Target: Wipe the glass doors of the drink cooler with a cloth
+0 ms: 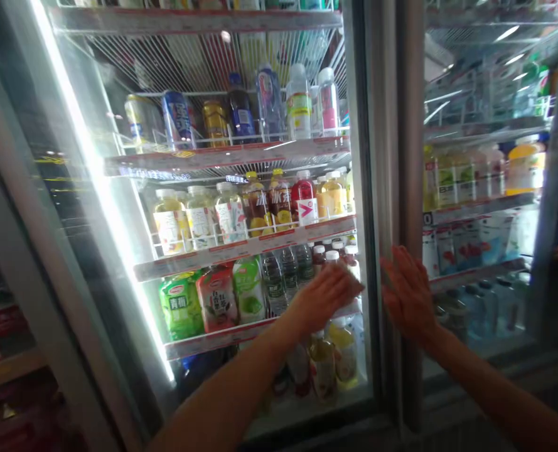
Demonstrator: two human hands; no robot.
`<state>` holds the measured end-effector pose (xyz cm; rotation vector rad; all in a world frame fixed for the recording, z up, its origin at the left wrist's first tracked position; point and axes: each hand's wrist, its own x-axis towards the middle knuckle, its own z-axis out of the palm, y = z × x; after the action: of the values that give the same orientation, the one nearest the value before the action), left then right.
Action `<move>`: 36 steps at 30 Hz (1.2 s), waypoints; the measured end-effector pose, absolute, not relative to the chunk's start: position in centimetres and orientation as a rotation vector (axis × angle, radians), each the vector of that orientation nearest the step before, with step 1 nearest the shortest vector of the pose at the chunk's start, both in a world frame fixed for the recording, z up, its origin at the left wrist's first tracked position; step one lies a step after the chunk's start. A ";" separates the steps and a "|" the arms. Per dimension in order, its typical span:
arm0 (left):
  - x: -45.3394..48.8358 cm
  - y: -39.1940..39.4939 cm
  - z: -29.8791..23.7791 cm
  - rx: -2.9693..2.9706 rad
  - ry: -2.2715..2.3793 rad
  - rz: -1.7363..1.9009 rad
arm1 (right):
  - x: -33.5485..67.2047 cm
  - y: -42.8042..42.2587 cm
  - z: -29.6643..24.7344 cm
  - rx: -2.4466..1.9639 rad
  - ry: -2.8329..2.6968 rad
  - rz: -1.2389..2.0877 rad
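My left hand (323,292) reaches up to the glass of a lit drinks fridge (373,351), near the door's right edge. Its fingers are pressed together and blurred; a greyish edge shows at their tips, but I cannot make out what it is. My right hand (405,295) lies with fingers stretched out against the metal door frame (408,188) between two doors. Behind my left hand, white-capped bottles (332,256) and clear water bottles (273,282) stand on a shelf.
Shelves hold green and red drink pouches (217,298), juice and tea bottles (260,201), and cans (177,119). A bright light strip (95,176) runs down the left side. Another fridge door (486,238) with bottles stands to the right. Packages (0,326) show at far left.
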<state>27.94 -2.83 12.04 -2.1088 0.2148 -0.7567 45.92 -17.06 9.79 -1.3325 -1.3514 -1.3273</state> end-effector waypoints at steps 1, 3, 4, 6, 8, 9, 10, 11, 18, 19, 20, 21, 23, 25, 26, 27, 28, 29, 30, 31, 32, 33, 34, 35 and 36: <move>27.6 -2.8 10.7 -2.109 0.286 -0.697 | 45.7 -16.9 9.0 -1.358 -1.375 -1.316; 26.9 -2.5 9.2 -2.097 0.328 -0.697 | 45.3 -16.3 7.6 -1.393 -1.410 -1.306; 26.6 -2.3 9.2 -2.088 0.299 -0.753 | 45.1 -16.0 7.0 -1.409 -1.417 -1.303; 26.0 -1.8 10.2 -2.058 0.171 -0.929 | 44.8 -15.3 6.3 -1.435 -1.406 -1.306; 25.2 -1.4 11.1 -2.037 0.058 -1.046 | 44.5 -14.5 6.0 -1.442 -1.398 -1.314; 24.6 -1.3 10.9 -2.045 0.043 -1.035 | 44.3 -14.2 5.9 -1.439 -1.403 -1.314; 23.9 -1.2 10.3 -2.065 0.073 -0.975 | 44.0 -13.8 5.8 -1.434 -1.414 -1.309; 23.0 -1.1 9.3 -2.092 0.140 -0.878 | 43.7 -13.5 5.7 -1.430 -1.428 -1.300; 17.0 1.0 7.7 -2.129 0.244 -0.764 | 41.3 -11.9 5.5 -1.404 -1.487 -1.259; 16.3 1.3 8.3 -2.110 0.170 -0.837 | 40.9 -11.7 5.6 -1.396 -1.477 -1.260; 15.7 1.5 8.8 -2.098 0.096 -0.882 | 40.5 -11.6 5.6 -1.386 -1.472 -1.261; 14.9 1.6 8.8 -2.097 0.048 -0.885 | 40.1 -11.4 5.5 -1.372 -1.478 -1.263; 13.2 1.8 7.6 -2.128 0.114 -0.784 | 39.2 -11.2 5.4 -1.340 -1.524 -1.268; 11.2 2.1 5.9 -2.159 0.277 -0.647 | 38.4 -11.1 5.3 -1.310 -1.589 -1.263; 10.1 2.4 5.4 -2.162 0.322 -0.617 | 38.0 -11.0 5.4 -1.296 -1.619 -1.256; 9.1 2.8 5.2 -2.162 0.317 -0.618 | 37.6 -11.0 5.6 -1.279 -1.639 -1.250; 8.0 3.1 5.4 -2.161 0.260 -0.648 | 37.2 -11.0 5.8 -1.255 -1.647 -1.250; 7.0 3.5 5.9 -2.154 0.173 -0.693 | 36.8 -11.0 6.1 -1.232 -1.648 -1.251; 6.0 3.9 6.5 -2.140 0.075 -0.746 | 36.4 -11.0 6.4 -1.211 -1.647 -1.247; 5.1 4.1 7.0 -2.122 -0.020 -0.793 | 35.9 -11.0 6.7 -1.194 -1.648 -1.240; 4.2 4.3 7.2 -2.106 -0.098 -0.827 | 35.5 -10.9 6.9 -1.178 -1.650 -1.231; 3.4 4.4 7.0 -2.099 -0.127 -0.836 | 34.9 -10.9 7.0 -1.164 -1.656 -1.222; 2.7 4.5 6.6 -2.109 -0.091 -0.798 | 34.4 -10.8 7.1 -1.151 -1.672 -1.216; 1.9 4.6 6.0 -2.132 -0.008 -0.717 | 33.9 -10.7 7.1 -1.140 -1.699 -1.213; 1.3 4.7 5.3 -2.154 0.093 -0.614 | 33.5 -10.7 7.0 -1.126 -1.730 -1.216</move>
<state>1.29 4.69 5.35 -2.1545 0.0931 -0.6139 33.50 -10.66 7.03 -1.1258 -1.7301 -1.2162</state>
